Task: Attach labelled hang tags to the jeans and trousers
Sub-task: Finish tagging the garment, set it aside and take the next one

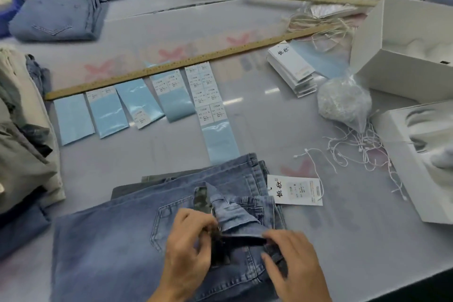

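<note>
Sticker sheets (137, 103), several already peeled bare, lined the table at ten o'clock. At six o'clock a worker's left hand (188, 240) pinched the fly of folded jeans (117, 235) while the right hand (291, 260) gripped the waistband. A labelled hang tag (296, 191) lay touching the jeans at three o'clock, apparently unattached; blank tags (291, 68) and loose strings (362, 152) waited beyond.

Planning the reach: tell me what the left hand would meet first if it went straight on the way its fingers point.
The left hand points up and right, already pinching the jeans at the folded-back waistband flap. Further along that line lies the labelled hang tag, though depth is uncertain.
</note>
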{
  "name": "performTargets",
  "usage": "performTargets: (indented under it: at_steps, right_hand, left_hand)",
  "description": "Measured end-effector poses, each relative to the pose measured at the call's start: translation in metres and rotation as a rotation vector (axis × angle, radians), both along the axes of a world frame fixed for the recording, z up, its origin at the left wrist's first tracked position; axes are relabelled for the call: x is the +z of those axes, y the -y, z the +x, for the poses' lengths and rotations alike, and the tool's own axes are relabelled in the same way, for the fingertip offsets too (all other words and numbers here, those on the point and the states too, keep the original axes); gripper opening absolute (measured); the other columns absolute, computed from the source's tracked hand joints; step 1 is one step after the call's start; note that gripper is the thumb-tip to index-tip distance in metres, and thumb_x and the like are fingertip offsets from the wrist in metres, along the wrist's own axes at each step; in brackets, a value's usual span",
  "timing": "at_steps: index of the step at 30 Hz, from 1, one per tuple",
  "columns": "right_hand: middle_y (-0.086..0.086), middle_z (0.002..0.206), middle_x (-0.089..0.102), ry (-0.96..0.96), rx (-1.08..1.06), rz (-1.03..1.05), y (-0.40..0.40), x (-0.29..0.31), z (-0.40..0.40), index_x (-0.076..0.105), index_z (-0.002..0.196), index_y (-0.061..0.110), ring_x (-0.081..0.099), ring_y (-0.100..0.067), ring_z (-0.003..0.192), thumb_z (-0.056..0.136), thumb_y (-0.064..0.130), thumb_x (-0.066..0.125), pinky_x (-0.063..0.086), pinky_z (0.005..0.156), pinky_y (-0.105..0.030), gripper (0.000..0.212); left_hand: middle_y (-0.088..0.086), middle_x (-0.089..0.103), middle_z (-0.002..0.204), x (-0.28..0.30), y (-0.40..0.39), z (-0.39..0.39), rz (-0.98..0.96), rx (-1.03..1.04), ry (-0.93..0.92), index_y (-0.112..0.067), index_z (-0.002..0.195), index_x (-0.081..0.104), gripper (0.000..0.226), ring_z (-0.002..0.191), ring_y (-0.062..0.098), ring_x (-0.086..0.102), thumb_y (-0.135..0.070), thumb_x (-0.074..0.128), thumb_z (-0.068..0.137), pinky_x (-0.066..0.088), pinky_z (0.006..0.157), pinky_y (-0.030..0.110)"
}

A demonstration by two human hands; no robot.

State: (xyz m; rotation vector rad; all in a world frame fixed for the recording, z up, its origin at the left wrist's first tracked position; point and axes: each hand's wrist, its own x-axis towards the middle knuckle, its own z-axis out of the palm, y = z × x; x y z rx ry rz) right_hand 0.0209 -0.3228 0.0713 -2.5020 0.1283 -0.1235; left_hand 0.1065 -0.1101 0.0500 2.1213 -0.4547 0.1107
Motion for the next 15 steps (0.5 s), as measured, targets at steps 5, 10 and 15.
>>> performTargets:
  at_steps: [5, 10, 15]
  right_hand:
    - [0.022, 0.107, 0.050, -0.282, -0.289, 0.260, 0.001, -0.004, 0.011, 0.055, 0.119, 0.043, 0.047, -0.004, 0.101, 0.078, 0.024, 0.086, 0.039, 0.085, -0.016, 0.055]
    - [0.012, 0.080, 0.064, -0.283, -0.370, 0.489, -0.003, 0.007, 0.015, 0.067, 0.104, 0.037, 0.060, -0.005, 0.074, 0.082, 0.007, 0.078, 0.048, 0.067, -0.012, 0.039]
    - [0.010, 0.076, 0.065, -0.364, -0.162, 0.646, -0.010, 0.026, 0.006, 0.074, 0.099, 0.025, 0.055, -0.007, 0.064, 0.084, 0.005, 0.068, 0.048, 0.065, -0.018, 0.026]
  left_hand:
    - [-0.021, 0.060, 0.100, 0.015, -0.008, -0.003, 0.016, 0.051, -0.064, -0.030, 0.106, 0.065, 0.033, 0.091, 0.012, 0.061, -0.002, 0.059, 0.089, 0.046, 0.074, 0.018]
    - [-0.016, 0.064, 0.074, 0.043, 0.037, 0.017, 0.061, 0.061, -0.391, -0.041, 0.099, 0.063, 0.008, 0.061, 0.009, 0.059, -0.044, 0.067, 0.093, 0.047, 0.055, 0.022]
    - [-0.009, 0.065, 0.074, 0.037, 0.072, 0.005, 0.205, 0.062, -0.787, -0.036, 0.088, 0.056, 0.029, 0.065, 0.012, 0.064, -0.062, 0.068, 0.083, 0.055, 0.058, 0.037]
